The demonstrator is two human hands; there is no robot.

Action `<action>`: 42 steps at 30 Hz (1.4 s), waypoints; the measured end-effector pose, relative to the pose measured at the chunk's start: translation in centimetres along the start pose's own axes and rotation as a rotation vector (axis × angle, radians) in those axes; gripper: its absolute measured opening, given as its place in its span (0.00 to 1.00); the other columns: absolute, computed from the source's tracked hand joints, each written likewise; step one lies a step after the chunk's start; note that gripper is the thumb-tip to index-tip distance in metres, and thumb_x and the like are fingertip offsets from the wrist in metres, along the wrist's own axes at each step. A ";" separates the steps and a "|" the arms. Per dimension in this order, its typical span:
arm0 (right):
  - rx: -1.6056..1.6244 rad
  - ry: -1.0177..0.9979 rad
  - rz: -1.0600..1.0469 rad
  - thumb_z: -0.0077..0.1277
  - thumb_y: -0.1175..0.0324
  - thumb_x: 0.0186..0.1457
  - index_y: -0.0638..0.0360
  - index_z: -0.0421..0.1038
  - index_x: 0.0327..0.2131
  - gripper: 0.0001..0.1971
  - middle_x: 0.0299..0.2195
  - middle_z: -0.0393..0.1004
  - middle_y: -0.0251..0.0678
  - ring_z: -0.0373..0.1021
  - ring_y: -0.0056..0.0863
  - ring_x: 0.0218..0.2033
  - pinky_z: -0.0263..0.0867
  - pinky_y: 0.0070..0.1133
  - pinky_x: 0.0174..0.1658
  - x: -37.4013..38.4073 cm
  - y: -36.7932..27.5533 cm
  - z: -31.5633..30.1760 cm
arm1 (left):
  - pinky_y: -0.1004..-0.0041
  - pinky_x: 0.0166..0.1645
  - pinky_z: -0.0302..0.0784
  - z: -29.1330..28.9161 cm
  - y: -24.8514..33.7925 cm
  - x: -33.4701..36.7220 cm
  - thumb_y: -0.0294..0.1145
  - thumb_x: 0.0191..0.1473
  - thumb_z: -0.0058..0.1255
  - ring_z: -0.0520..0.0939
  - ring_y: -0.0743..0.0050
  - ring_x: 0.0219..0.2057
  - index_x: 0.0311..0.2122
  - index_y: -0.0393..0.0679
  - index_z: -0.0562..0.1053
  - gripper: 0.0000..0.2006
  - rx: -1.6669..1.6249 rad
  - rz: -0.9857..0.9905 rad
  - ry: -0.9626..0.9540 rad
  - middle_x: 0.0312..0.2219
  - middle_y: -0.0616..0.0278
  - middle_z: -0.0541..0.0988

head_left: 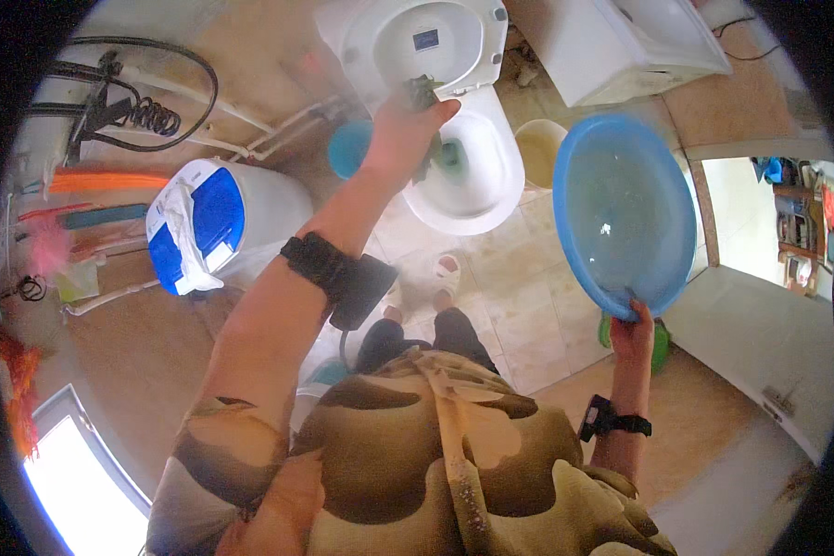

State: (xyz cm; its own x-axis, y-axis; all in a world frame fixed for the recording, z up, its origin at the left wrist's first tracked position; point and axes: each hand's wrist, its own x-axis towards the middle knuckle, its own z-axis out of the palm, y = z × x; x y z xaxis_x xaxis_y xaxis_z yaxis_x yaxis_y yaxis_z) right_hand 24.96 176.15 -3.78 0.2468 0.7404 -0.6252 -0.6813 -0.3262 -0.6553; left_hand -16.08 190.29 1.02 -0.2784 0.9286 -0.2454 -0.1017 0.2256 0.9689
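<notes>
My left hand (403,130) is stretched out over the left edge of a white toilet (505,176), its fingers closed on a crumpled dark green rag (421,91). Part of the rag hangs below the hand beside the bowl; its full shape is hidden. The toilet's lid (403,46) is raised, and the bowl is open. At the right, my right hand (632,329) grips the near rim of a large blue basin (565,232), which is held up with its inside showing. What the basin contains, if anything, is hard to make out.
A white washing machine (273,199) with a blue top and a white cloth (193,241) stands left. Behind the toilet's sides are a blue bucket (345,153) and a beige bucket (540,144). A white sink (612,65) is far right, a white door (741,324) near right.
</notes>
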 end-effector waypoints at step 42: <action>-1.481 0.467 -0.741 0.42 0.69 0.39 0.54 0.37 0.58 0.40 0.51 0.55 0.57 0.60 0.53 0.48 0.53 0.33 0.54 14.2 -9.0 7.7 | 0.80 0.29 0.66 1.2 -1.0 0.9 0.31 0.43 0.57 0.69 0.85 0.24 0.31 0.40 0.69 0.11 0.183 -0.041 0.012 0.23 0.70 0.72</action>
State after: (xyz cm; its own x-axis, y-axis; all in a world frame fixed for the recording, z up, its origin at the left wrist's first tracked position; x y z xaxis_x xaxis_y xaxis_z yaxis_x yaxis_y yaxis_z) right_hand 29.29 194.18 -3.47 0.5378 0.8390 0.0833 0.7622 -0.4415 -0.4734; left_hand -15.08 191.29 -0.09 -0.2890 0.9141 -0.2843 0.0618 0.3142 0.9474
